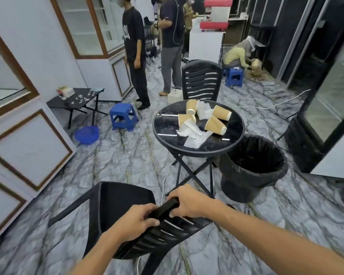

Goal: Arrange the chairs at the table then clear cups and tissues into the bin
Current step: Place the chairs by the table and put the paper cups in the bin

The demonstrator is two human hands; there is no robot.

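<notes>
A black plastic chair (119, 203) stands close in front of me, its seat turned toward the round black table (167, 139). My left hand (136, 221) and my right hand (184, 200) both grip the top rail of its slatted backrest. On the table lie several tan paper cups (214, 125), most tipped on their sides, among crumpled white tissues (193, 133). A second black chair (202, 81) stands at the far side of the table. A black bin (252, 169) lined with a black bag stands open on the floor right of the table.
Blue stools (123, 117) (234, 76) and a blue basin (86, 134) sit on the marble floor. A low black side table (75, 101) stands by the left cabinets. Two people stand beyond the table, another crouches at the back right. White cables run across the floor.
</notes>
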